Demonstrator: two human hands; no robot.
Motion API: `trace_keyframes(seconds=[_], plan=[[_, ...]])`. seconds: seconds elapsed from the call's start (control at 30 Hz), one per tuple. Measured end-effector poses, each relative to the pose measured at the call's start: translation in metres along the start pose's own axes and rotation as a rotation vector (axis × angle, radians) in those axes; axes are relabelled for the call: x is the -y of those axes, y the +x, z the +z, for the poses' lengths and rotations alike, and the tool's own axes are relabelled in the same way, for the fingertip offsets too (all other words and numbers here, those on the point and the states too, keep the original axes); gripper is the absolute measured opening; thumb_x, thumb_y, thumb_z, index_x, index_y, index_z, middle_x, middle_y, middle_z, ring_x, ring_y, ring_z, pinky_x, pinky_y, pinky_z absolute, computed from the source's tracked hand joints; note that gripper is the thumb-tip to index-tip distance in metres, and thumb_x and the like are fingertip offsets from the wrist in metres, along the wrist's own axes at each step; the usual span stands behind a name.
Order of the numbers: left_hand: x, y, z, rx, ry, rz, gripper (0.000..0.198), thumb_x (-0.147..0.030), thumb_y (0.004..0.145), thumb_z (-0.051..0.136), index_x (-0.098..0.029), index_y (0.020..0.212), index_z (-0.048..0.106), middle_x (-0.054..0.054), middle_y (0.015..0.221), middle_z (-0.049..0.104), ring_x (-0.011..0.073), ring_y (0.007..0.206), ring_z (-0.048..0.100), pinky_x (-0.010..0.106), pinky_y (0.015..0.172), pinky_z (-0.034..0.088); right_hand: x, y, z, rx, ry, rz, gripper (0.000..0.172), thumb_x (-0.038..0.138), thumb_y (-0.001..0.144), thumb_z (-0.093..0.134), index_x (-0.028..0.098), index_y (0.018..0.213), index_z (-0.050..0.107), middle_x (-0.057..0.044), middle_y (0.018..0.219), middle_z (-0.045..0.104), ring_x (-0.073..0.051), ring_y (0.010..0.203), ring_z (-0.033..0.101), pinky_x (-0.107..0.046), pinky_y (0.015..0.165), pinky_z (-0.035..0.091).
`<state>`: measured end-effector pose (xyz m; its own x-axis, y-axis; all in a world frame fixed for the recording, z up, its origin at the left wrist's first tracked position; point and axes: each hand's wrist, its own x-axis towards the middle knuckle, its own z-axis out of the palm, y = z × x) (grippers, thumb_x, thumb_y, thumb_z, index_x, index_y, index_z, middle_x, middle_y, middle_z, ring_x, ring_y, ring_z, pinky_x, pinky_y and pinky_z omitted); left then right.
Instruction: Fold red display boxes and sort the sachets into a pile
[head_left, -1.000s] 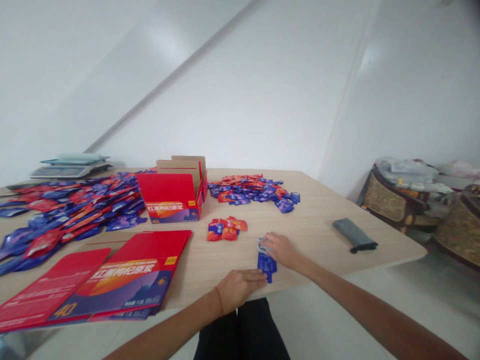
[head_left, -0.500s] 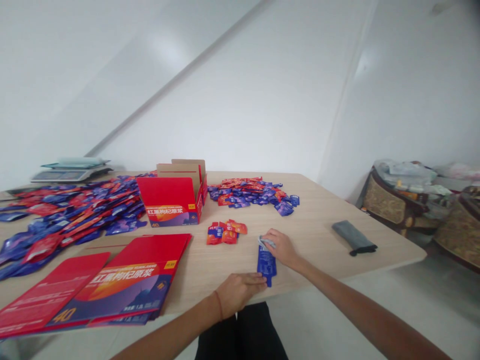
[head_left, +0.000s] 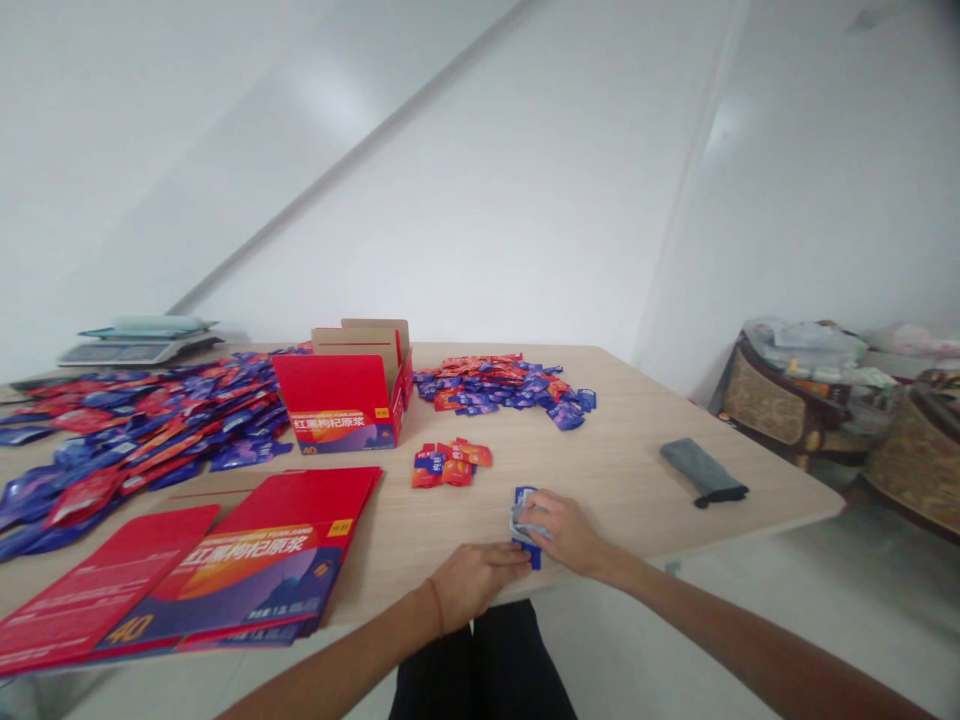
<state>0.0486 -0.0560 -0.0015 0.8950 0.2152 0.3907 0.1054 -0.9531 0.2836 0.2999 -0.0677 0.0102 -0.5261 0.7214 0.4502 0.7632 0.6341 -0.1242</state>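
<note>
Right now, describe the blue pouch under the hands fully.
The blue pouch lies flat on the table near the edge, narrow end toward the camera. It looks like plastic film. The left hand touches it near that end; the right hand holds a pale cloth over its middle, hiding most of it.

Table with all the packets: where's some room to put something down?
The table is bare between the right hand and the gray bundle, and right of the far sachet pile. Its left side is crowded with the big sachet heap, upright red box and flat cartons.
</note>
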Motion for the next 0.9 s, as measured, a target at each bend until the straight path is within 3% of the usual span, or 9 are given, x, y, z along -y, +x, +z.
trace_keyframes(seconds=[0.27,0.9], plan=[[0.003,-0.001,0.003,0.008,-0.001,0.007,0.039,-0.017,0.106,0.045,-0.019,0.141,0.064,0.009,0.144,0.063,0.0181,0.135,0.059,0.031,0.121,0.041,-0.005,-0.002,0.006,0.071,-0.068,-0.065,0.018,0.019,0.093,0.062,0.025,0.106,0.072,-0.005,0.111,0.07,-0.02,0.104,0.06,-0.032,0.091,0.05],[0.009,-0.004,0.01,0.016,0.041,0.013,0.038,-0.017,0.106,0.047,-0.016,0.139,0.064,0.009,0.146,0.062,0.0183,0.137,0.057,0.031,0.121,0.04,-0.04,0.012,0.014,0.022,-0.066,0.076,0.024,0.019,0.095,0.06,0.026,0.113,0.074,-0.007,0.115,0.069,-0.021,0.106,0.062,-0.034,0.092,0.051]])
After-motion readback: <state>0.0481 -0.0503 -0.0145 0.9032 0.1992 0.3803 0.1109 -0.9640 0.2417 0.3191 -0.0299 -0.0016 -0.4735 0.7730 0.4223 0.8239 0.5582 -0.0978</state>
